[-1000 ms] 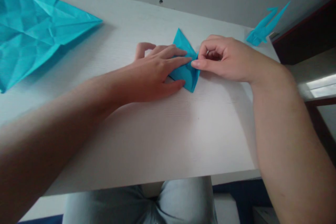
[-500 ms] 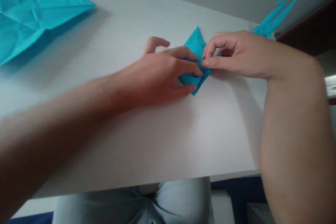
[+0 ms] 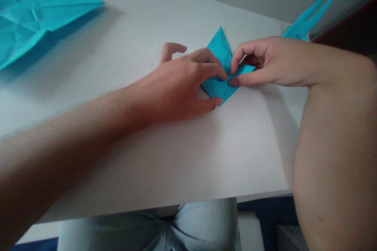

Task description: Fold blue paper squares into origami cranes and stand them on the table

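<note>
A small folded piece of blue origami paper (image 3: 219,44) lies on the white table, one corner pointing away from me. My left hand (image 3: 188,82) holds it down from the left, with bent fingertips on its middle and the thumb at its near corner; the little finger is raised. From the right, my right hand (image 3: 259,60) pinches a flap of the same paper between thumb and index finger. The flap's tip sticks out toward my right palm. My left fingers cover part of the folds.
A larger creased blue sheet (image 3: 59,6) rests at the far left, its tip pointing right. A finished blue paper crane (image 3: 297,29) stands at the back right corner, partly behind my right wrist. The white table (image 3: 176,157) meets a grey wall; its near edge is above my legs.
My right hand has shifted slightly right and toward me. The pinched flap has swung outward, so more of its blue surface shows. My left hand stays almost in place.
</note>
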